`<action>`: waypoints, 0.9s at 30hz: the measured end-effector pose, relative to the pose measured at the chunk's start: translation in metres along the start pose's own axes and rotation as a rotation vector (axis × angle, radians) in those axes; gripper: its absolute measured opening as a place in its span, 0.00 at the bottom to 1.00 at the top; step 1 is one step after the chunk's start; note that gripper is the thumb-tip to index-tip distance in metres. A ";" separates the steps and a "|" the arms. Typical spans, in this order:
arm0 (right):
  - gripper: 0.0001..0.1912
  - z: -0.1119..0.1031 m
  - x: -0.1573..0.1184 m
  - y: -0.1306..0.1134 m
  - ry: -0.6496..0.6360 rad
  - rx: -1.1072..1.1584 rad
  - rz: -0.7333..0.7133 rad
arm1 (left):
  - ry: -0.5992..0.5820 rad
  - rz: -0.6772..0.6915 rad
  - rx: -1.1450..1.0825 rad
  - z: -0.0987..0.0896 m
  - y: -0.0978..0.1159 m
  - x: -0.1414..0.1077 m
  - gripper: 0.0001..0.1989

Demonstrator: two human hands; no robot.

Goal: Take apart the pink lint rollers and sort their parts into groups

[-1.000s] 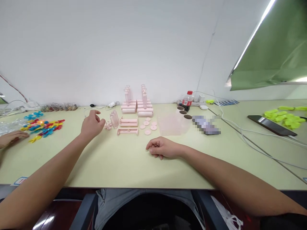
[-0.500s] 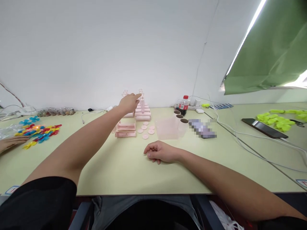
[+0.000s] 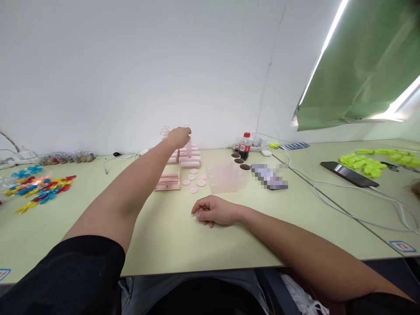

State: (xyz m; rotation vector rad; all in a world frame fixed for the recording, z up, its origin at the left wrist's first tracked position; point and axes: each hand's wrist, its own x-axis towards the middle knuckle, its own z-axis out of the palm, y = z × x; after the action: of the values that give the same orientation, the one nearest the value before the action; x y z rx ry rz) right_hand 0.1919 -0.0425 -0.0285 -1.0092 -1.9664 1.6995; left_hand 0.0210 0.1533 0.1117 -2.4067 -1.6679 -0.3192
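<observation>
My left hand [image 3: 180,137] reaches to the back of the table, its fingers closed at the top of an upright pink plastic piece [image 3: 189,149]. Behind and beneath it are stacked pink plastic parts with rounded bars [image 3: 190,164]. A pink tray-like part [image 3: 168,186] lies nearer, partly covered by my left forearm. Several pink discs [image 3: 193,190] lie to its right. My right hand [image 3: 212,211] rests on the table in front of the discs, fingers curled in, with nothing visible in them.
Translucent pink sheets or boxes [image 3: 223,178] lie right of the discs, beside brown-topped tubes [image 3: 244,167]. Behind stands a cola bottle [image 3: 244,147]. A phone [image 3: 348,174], white cables and yellow-green pieces [image 3: 362,164] occupy the right. Colourful plastic pieces [image 3: 49,190] lie at left.
The view has turned slightly, moving the table's contents leftward. My left fingers have closed at the top of the upright pink piece. My right hand stays resting; the other person's hand has left view.
</observation>
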 end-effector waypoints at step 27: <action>0.30 -0.049 -0.016 -0.025 0.885 0.195 -0.516 | 0.594 0.059 -0.524 -0.057 0.022 -0.156 0.12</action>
State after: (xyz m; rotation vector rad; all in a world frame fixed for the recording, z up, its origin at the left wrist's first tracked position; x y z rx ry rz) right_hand 0.2291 -0.0199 0.0088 -0.8605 -1.2829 0.8967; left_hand -0.0156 -0.0097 0.1209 -2.3159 -1.3420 -1.4497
